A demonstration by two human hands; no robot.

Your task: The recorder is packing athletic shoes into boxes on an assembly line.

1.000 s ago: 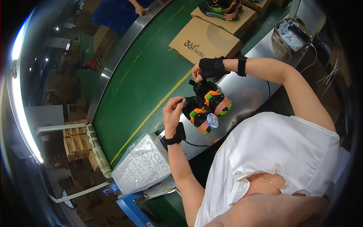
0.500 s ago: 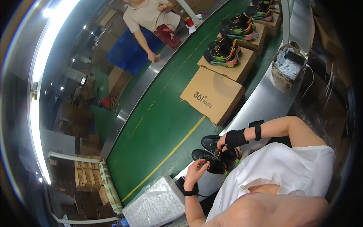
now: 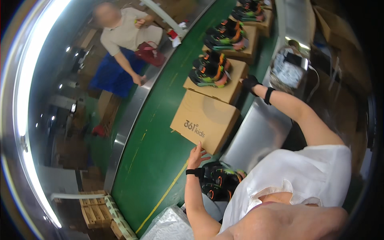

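My left hand (image 3: 196, 157), fingers spread, touches the near edge of a closed brown shoebox (image 3: 206, 116) on the green conveyor belt. Farther off, my right hand (image 3: 251, 84), in a black fingerless wrap, is at the right side of the shoebox behind (image 3: 236, 74); its fingers are mostly hidden. A pair of sneakers (image 3: 210, 70), black with orange, green and pink, rests on that second box. Beside my left wrist, close to my body, another pair of black sneakers (image 3: 218, 180) sits on the metal edge, held by neither hand.
More shoeboxes topped with sneakers (image 3: 226, 35) line the belt (image 3: 160, 116) beyond. A person (image 3: 130, 40) stands across it, near a dark red bag (image 3: 151, 54). A basket with paper and a phone (image 3: 289, 68) is on the right ledge; a plastic-wrapped silvery bundle (image 3: 170, 224) lies at lower left.
Both hands have left the near sneakers. My left hand has moved up to the closed shoebox, and my right arm has stretched forward to the box behind. The view has shifted.
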